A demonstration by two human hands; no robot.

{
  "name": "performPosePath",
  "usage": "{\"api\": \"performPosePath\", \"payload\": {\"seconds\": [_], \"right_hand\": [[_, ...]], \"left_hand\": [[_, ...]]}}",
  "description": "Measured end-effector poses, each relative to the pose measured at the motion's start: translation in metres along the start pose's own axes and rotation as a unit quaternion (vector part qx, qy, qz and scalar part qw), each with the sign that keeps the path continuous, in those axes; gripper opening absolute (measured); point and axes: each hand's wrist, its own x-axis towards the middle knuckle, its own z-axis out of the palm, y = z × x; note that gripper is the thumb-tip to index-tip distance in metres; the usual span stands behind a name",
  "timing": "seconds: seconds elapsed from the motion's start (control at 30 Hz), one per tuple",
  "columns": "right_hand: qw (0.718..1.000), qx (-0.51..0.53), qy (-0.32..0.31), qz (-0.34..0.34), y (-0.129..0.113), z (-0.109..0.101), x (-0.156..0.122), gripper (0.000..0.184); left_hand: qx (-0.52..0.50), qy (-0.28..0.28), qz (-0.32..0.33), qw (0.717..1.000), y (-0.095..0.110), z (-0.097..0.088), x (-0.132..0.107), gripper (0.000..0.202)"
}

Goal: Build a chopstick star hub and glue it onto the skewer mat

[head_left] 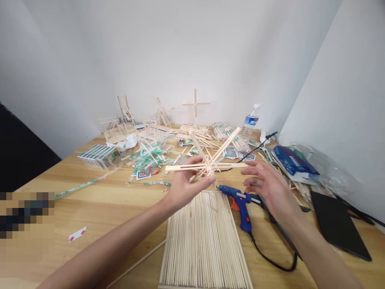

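My left hand (185, 188) is closed around the hub of a windmill-like frame of thin wooden sticks (226, 145), its thumb pressed against the near side. Several doubled-stick arms spread out from that hub. At the frame's right arm, my right hand (270, 192) has its fingers apart and curved; its fingertips are close to the arm's end, and I cannot tell whether they touch. Below both hands lies a flat panel of side-by-side sticks (204, 245). A blue glue gun (243, 202) with an orange trigger rests on the table, right of the panel.
Crumpled plastic wrappers (153, 154), loose sticks (195, 132) and playing cards cover the table's back. Small stick models (120, 124) stand back left; a stick cross (195, 103) is against the wall. A water bottle (250, 122), blue pack (294, 162) and black tablet-like slab (339, 224) are right.
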Motion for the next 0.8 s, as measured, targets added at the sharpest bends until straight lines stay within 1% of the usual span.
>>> {"api": "performPosePath", "payload": {"seconds": [0.03, 0.1, 0.17, 0.27, 0.37, 0.5, 0.8], "right_hand": [[0.999, 0.034, -0.033, 0.024, -0.004, 0.006, 0.004, 0.051], [0.995, 0.069, -0.062, 0.037, -0.006, 0.016, 0.01, 0.05], [0.994, 0.087, -0.06, 0.026, -0.004, 0.024, 0.012, 0.046], [0.992, 0.114, -0.048, 0.014, 0.001, 0.03, 0.012, 0.036], [0.991, 0.126, -0.041, 0.008, 0.003, 0.031, 0.011, 0.03], [0.991, 0.126, -0.041, -0.001, 0.0, 0.028, 0.011, 0.028], [0.991, 0.129, -0.041, -0.014, 0.002, 0.025, 0.009, 0.027]], "left_hand": [[0.001, 0.001, 0.003, 1.0, 0.0, 0.0, 0.0, 0.044], [0.005, -0.003, 0.008, 1.0, 0.0, -0.001, 0.001, 0.041], [0.01, -0.007, 0.014, 1.0, -0.001, -0.001, 0.001, 0.043], [0.036, 0.008, 0.024, 0.999, -0.002, -0.002, 0.001, 0.048], [0.07, 0.022, 0.021, 0.997, -0.001, -0.003, 0.001, 0.048], [0.083, 0.019, 0.0, 0.996, 0.001, -0.003, 0.002, 0.053], [0.039, -0.001, 0.005, 0.999, 0.003, -0.002, 0.0, 0.045]]}}
